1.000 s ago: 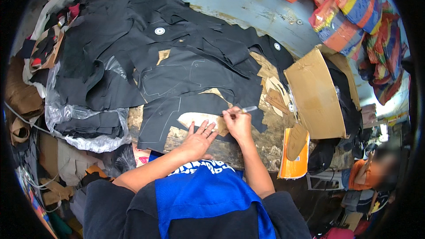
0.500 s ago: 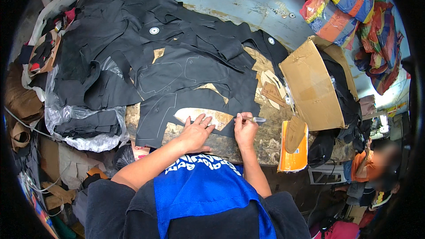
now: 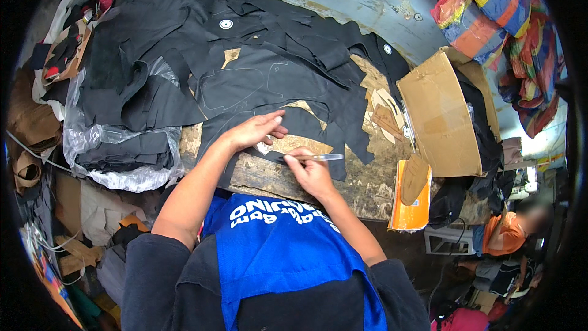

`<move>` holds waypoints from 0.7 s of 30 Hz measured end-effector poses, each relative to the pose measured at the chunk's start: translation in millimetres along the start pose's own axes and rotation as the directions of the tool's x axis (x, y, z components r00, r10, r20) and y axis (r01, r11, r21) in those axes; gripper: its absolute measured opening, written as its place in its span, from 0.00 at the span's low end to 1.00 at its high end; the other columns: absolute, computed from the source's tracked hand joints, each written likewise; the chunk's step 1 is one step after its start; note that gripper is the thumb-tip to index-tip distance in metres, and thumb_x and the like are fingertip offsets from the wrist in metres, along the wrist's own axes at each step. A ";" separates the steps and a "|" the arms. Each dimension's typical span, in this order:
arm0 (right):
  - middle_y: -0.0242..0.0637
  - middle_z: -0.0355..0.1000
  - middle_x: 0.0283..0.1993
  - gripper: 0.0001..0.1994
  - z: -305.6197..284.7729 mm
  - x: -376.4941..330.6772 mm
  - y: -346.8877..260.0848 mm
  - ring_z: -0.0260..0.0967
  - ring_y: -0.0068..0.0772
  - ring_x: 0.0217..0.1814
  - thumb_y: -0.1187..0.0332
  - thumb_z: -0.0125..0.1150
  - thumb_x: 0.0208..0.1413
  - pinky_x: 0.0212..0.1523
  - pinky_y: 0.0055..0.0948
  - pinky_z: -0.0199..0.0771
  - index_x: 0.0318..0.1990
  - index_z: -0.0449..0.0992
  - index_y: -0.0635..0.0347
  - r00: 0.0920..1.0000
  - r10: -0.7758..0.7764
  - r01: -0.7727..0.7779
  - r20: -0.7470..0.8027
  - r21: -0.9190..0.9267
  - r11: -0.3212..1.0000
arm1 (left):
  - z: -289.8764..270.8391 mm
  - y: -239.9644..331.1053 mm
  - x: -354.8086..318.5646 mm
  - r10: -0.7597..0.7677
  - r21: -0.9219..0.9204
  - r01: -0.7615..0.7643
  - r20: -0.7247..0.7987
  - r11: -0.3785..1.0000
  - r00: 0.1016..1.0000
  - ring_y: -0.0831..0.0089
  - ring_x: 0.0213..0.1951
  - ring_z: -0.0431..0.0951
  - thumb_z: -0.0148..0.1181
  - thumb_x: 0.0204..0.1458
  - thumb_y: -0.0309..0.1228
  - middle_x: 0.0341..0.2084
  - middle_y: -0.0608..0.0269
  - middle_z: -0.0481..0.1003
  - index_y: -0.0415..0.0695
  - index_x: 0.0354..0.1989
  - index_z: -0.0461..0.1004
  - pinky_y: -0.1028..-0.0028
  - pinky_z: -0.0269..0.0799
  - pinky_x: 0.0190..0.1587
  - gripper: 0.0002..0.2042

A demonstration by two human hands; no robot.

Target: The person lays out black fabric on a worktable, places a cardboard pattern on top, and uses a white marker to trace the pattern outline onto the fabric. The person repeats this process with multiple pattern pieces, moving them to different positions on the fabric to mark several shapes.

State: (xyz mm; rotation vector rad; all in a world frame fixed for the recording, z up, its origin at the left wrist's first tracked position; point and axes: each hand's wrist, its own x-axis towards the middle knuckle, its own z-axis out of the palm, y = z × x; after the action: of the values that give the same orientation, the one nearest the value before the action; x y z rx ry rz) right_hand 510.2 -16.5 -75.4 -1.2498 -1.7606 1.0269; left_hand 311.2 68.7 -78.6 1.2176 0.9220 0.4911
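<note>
While left hand [image 3: 256,130] pins cardboard pattern [image 3: 300,144], right hand [image 3: 309,171] grips pen [image 3: 320,157].

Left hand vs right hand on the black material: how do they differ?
The left hand lies flat, fingers spread, pressing a tan cardboard template onto the black material; the right hand is curled around a silver pen. The left hand holds nothing; the right hand grips the pen. The left hand sits farther up the bench. Both are bare and work at the template's edge.

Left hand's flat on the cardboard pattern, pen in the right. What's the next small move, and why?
Probably bring the pen tip to the cardboard pattern's edge. The left hand pins it on the black fabric, and the right hand holds the pen beside it.
</note>
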 end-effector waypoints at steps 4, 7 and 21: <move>0.38 0.74 0.31 0.07 24.1 22.7 -1.3 0.73 0.32 0.33 0.68 0.59 0.55 0.34 0.29 0.72 0.37 0.74 0.63 0.982 -0.170 0.179 0.086 -0.113 0.977 | -7.5 -12.3 2.9 0.034 -0.114 -0.029 0.040 0.993 0.999 0.67 0.53 0.70 0.35 0.63 0.50 0.51 0.51 0.70 0.43 0.68 0.46 0.67 0.69 0.52 0.30; 0.44 0.74 0.28 0.06 28.7 26.7 -2.9 0.73 0.42 0.30 0.69 0.59 0.53 0.31 0.34 0.71 0.34 0.73 0.61 0.953 -0.300 0.304 0.047 -0.163 0.939 | -5.6 -16.0 3.7 0.055 -0.083 -0.051 0.044 0.995 0.998 0.67 0.54 0.69 0.33 0.63 0.50 0.51 0.51 0.70 0.43 0.68 0.46 0.67 0.68 0.54 0.30; 0.44 0.75 0.26 0.05 -5.2 6.9 -1.9 0.74 0.39 0.26 0.72 0.59 0.51 0.30 0.31 0.72 0.29 0.76 0.65 0.980 -0.132 0.088 -0.149 -0.269 0.959 | 6.4 -3.4 -1.7 0.131 0.326 -0.131 0.024 0.936 0.991 0.64 0.51 0.72 0.33 0.62 0.49 0.48 0.52 0.73 0.41 0.66 0.48 0.69 0.66 0.53 0.30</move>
State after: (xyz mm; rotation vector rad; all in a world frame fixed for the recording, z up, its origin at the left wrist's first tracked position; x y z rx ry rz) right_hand 512.4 -9.3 -70.8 -1.3373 -1.8544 0.6219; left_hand 314.9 62.6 -80.8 1.5890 0.9491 0.4535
